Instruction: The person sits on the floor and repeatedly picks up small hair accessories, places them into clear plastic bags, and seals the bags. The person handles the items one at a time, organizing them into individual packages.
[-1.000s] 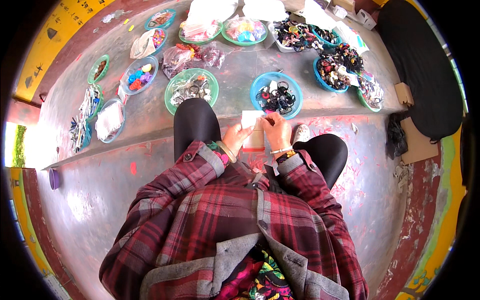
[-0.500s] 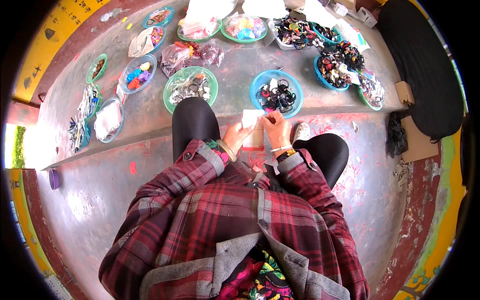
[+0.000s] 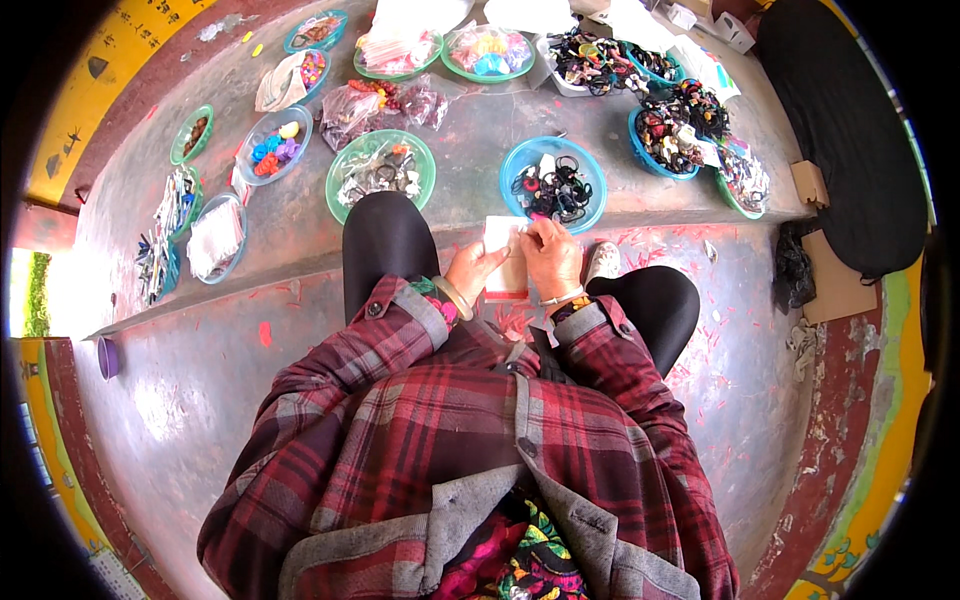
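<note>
Between my knees I hold a flat, pale packet or card, whitish at the top with a red lower edge. My left hand is closed on its left side, thumb laid across the front. My right hand pinches at its upper right side; whether a small piece is between those fingertips I cannot make out. Just beyond my hands, on the raised ledge, a blue basin holds black hair ties. Left of it stands a green basin with clear plastic wrappings and small mixed pieces.
Further basins line the ledge, among them a blue bowl of coloured pieces and a blue basin heaped with hair ties. Plastic bags lie between them. A black bag sits at the right. Red scraps litter the floor around my shoes.
My right hand has turned slightly and its fingers have come a little lower over the packet. My left hand keeps its hold almost unmoved.
</note>
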The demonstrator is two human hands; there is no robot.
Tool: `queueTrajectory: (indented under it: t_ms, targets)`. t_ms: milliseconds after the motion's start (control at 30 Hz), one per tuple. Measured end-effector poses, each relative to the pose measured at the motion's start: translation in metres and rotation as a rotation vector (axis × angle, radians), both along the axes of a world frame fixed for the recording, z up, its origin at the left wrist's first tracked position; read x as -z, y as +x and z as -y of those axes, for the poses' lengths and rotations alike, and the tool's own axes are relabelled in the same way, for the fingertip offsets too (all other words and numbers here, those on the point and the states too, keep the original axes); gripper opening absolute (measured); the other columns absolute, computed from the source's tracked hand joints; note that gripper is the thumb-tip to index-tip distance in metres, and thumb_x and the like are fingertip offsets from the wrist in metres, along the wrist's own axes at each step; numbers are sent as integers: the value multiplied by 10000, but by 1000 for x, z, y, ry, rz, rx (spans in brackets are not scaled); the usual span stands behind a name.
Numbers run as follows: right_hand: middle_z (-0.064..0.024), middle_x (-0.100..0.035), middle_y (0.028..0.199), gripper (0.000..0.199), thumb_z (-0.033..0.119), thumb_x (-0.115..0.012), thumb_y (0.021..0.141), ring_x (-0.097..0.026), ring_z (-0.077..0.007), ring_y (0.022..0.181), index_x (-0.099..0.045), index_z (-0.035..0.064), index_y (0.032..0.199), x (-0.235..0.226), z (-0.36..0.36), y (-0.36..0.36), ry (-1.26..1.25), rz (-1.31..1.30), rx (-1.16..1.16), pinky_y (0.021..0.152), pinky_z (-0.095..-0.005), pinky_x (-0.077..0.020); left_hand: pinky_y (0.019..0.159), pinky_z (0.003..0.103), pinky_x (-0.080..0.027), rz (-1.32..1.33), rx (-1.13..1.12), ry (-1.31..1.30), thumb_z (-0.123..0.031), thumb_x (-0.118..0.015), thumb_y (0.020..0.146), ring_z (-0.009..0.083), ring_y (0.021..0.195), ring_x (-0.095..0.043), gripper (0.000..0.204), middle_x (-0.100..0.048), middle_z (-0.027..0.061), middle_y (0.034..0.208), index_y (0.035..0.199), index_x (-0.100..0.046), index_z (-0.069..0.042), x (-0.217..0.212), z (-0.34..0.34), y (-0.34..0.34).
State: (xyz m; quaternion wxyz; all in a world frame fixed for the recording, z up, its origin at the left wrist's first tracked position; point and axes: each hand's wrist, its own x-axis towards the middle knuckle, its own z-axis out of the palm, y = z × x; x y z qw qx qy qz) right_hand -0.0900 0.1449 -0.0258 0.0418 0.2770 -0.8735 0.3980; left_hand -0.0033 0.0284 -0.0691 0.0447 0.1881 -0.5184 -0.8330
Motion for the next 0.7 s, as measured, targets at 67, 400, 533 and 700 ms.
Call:
queueTrajectory:
  t_ms: [67, 400, 533, 700]
  targets:
    - [-88, -590, 665, 128, 164, -625, 724, -572, -243, 601, -565, 51, 716, 1, 2, 2, -52, 80, 28, 548, -352, -440, 652, 229, -431, -6, 13, 14, -195, -597, 833, 61, 722, -524, 211, -587, 5, 842, 921, -571, -5, 10, 3, 0]
    - [-30, -593, 663, 172, 147, -703, 680, -534, -89, 587, -614, 10, 734, 20, 1, -4, -365, 622, -35, 557, -240, -435, 730, 243, -437, -37, 75, -51, -192, -566, 852, 76, 812, -538, 251, -587, 17, 924, 1006, -549, 5, -1, 2, 2]
    - [-88, -559, 712, 80, 116, -632, 678, -551, -262, 675, -591, 49, 694, -10, -2, 1, 8, -250, -217, 614, -361, -443, 751, 258, -441, -34, 98, -51, -159, -535, 861, 99, 841, -553, 236, -586, 32, 958, 1033, -538, 2, 0, 2, 0]
    - [-104, -545, 695, 66, 97, -592, 690, -526, -311, 681, -564, 55, 733, -19, -2, 5, -50, -384, -356, 613, -392, -431, 762, 282, -453, 35, 56, 357, -115, -491, 866, 154, 873, -578, 218, -588, 65, 988, 1049, -532, -4, -3, 6, -1]
